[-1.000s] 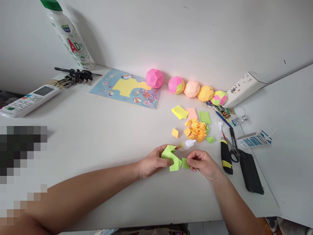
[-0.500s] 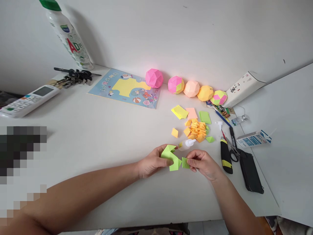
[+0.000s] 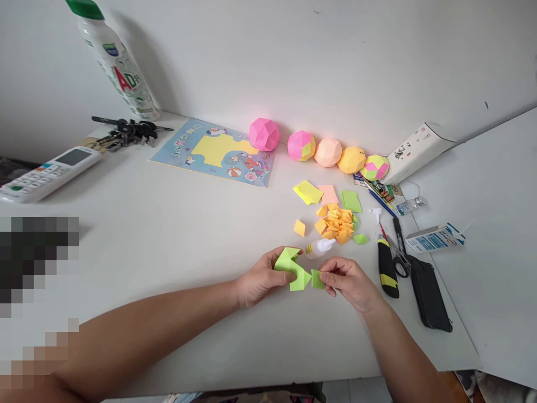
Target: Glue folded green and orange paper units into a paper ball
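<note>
My left hand [image 3: 265,278] is closed on a green folded-paper assembly [image 3: 288,261], thumb on top, with a pointed flap facing right. Between the thumb and fingers of my right hand [image 3: 346,280] is a small green folded paper piece [image 3: 316,279]. The piece lies close to the flap's tip; a narrow gap seems to part them. Just beyond both hands a white glue bottle [image 3: 319,247] lies on its side, nozzle to the right. Behind it is a heap of orange folded paper pieces [image 3: 338,224], with a single orange piece [image 3: 299,228] to its left.
Paper balls [image 3: 264,134] line the wall. Yellow sheets [image 3: 308,192], pink sheets [image 3: 328,194] and green sheets [image 3: 351,201] lie before them. At right are a cutter [image 3: 387,268], scissors [image 3: 401,266] and a black case [image 3: 431,294]. Keys [image 3: 132,131], a remote [image 3: 50,173] and a bottle [image 3: 119,67] stand left.
Both hands and the green paper they hold have barely moved. The whole view has shifted only slightly.
</note>
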Demonstrator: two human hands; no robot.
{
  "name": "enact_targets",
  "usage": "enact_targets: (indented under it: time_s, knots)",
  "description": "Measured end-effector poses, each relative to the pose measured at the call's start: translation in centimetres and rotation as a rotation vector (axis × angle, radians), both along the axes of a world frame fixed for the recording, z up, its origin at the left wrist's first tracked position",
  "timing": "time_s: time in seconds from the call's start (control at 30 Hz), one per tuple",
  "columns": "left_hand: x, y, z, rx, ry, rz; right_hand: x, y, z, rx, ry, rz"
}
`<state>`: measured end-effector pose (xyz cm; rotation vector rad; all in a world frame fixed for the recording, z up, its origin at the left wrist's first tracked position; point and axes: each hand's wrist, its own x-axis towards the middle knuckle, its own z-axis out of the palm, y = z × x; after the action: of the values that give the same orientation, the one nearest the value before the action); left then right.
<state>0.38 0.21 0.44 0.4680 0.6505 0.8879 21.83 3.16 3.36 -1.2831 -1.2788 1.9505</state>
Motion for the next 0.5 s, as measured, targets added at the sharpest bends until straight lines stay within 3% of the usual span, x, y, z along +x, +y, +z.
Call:
enact_targets:
  time_s: [0.5]
  knots:
    - [0.17,-0.19,0.25,-0.072,0.052,0.073,-0.47,-0.67,0.53,0.138,-0.106,-0.073]
